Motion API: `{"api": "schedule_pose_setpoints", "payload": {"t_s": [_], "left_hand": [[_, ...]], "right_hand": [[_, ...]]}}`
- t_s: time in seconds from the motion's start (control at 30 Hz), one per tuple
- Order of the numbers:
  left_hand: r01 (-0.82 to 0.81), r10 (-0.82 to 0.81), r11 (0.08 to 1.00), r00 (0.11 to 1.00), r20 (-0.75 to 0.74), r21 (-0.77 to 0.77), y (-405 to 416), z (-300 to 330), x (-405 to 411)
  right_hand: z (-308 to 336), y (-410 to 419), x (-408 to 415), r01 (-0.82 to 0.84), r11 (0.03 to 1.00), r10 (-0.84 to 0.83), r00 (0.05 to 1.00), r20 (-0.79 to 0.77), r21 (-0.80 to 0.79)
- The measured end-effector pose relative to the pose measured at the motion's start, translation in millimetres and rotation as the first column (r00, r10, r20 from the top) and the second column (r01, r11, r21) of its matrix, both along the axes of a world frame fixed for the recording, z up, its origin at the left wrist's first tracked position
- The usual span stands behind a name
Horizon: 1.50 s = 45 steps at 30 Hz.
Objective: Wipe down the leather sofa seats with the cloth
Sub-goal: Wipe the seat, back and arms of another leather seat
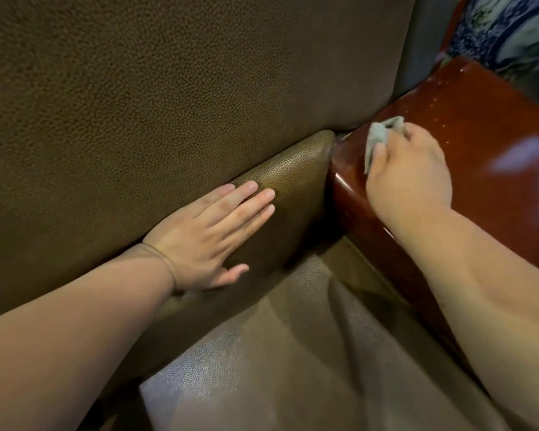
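Right hand [408,172] pinches crumpled grey-green cloth [378,136] on glossy red-brown wooden armrest [479,119]; left hand [212,234] flat, fingers together, on brown pebbled leather cushion [293,181]. Risk: cloth off leather, so seat [262,353] may go unwiped.

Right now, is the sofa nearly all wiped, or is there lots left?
Hard to say what is finished: the seat cushion shines, but no wiped patch stands out. In hand: the right hand grips the cloth on the glossy wooden armrest, not on the leather. The left hand rests flat on the small leather cushion. Left, probably: the leather seats themselves.
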<state>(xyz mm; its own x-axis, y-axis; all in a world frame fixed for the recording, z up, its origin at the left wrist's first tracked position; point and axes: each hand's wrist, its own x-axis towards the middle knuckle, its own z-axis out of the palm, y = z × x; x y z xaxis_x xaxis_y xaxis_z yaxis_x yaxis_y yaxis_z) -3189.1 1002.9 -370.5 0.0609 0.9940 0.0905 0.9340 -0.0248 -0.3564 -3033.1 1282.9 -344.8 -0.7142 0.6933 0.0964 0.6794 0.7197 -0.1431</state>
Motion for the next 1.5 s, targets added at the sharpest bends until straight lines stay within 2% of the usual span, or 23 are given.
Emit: {"api": "schedule_pose_setpoints", "payload": {"t_s": [0.07,0.13,0.3,0.4,0.53,0.63,0.67,0.73,0.77,0.8,0.87,0.93,1.0,1.07,1.13,1.2,1.27,1.33,1.4,1.5], "left_hand": [[-0.006,0.006,1.0,1.0,-0.008,-0.002,-0.8,-1.2,0.2],[0.004,-0.004,1.0,1.0,-0.009,-0.003,0.7,-2.4,1.3],[0.005,-0.005,1.0,1.0,-0.004,-0.014,-1.1,-3.4,-2.5],[-0.007,0.007,1.0,1.0,-0.002,-0.014,-0.6,-3.2,-1.1],[-0.063,0.063,0.996,0.998,-0.002,-0.061,1.5,0.9,2.1],[-0.116,0.121,0.983,0.992,0.025,-0.146,3.7,17.4,11.1],[-0.15,0.158,0.975,0.987,0.041,-0.166,4.1,21.6,17.6],[-0.206,0.224,0.958,0.972,0.071,-0.198,16.4,31.3,32.3],[-0.209,0.232,0.954,0.969,0.09,-0.213,30.6,35.9,38.4],[-0.192,0.22,0.956,0.969,0.111,-0.222,52.4,40.1,41.9],[-0.15,0.179,0.969,0.973,0.143,-0.194,114.2,47.1,42.6],[-0.14,0.17,0.975,0.971,0.167,-0.174,181.9,49.8,35.6],[-0.119,0.17,0.953,0.971,0.166,-0.278,230.6,43.7,27.0],[-0.097,0.15,0.927,0.981,0.121,-0.361,248.2,29.3,25.3],[-0.083,0.115,0.934,0.991,0.073,-0.348,248.5,19.0,25.7],[-0.076,0.105,0.941,0.992,0.07,-0.331,246.1,17.0,23.4],[-0.052,0.07,0.937,0.997,0.04,-0.345,246.1,14.9,19.9],[-0.031,0.032,0.934,0.999,-0.004,-0.355,247.2,12.9,18.9],[-0.027,0.019,0.936,1.0,-0.025,-0.35,248.7,13.8,18.8],[-0.018,0.005,0.945,0.999,-0.04,-0.326,249.3,15.1,18.9]], "right_hand": [[-11.8,-5.4,8.3,-0.217,0.975,0.222,0.961,0.164,-0.044],[-24.2,-11.8,13.1,-0.389,0.917,0.399,0.899,0.183,-0.091],[-23.6,10.3,10.9,-0.537,0.841,0.539,0.818,0.201,-0.065],[-23.8,34.5,4.8,-0.506,0.859,0.512,0.837,0.194,-0.081],[-25.4,40.7,-3.4,-0.36,0.93,0.367,0.921,0.133,-0.075],[-21.6,14.8,-4.0,-0.269,0.941,0.296,0.949,0.111,-0.204],[-22.6,7.5,-1.1,-0.33,0.921,0.358,0.926,0.119,-0.207],[-22.1,14.7,7.7,-0.522,0.831,0.552,0.816,0.173,-0.191],[-19.4,31.9,9.8,-0.583,0.788,0.614,0.769,0.178,-0.198],[-18.4,57.0,10.6,-0.594,0.781,0.623,0.763,0.175,-0.193],[-19.0,117.7,10.0,-0.461,0.875,0.483,0.855,0.191,-0.148],[-15.0,167.3,11.9,-0.228,0.962,0.258,0.938,0.23,-0.149],[-12.8,169.3,7.6,-0.135,0.973,0.175,0.961,0.215,-0.186],[-16.9,145.5,8.8,-0.327,0.929,0.352,0.926,0.14,-0.172],[-27.8,136.2,23.6,-0.572,0.809,0.585,0.807,0.08,-0.139],[-26.5,168.9,23.7,-0.662,0.736,0.676,0.729,0.103,-0.145],[-29.6,218.5,12.1,-0.608,0.784,0.62,0.765,0.175,-0.122],[-29.2,255.2,0.3,-0.452,0.88,0.472,0.866,0.166,-0.144],[-28.1,256.7,-4.9,-0.312,0.939,0.329,0.938,0.108,-0.146],[-25.4,216.6,0.3,-0.169,0.972,0.182,0.981,0.071,-0.164]]}}
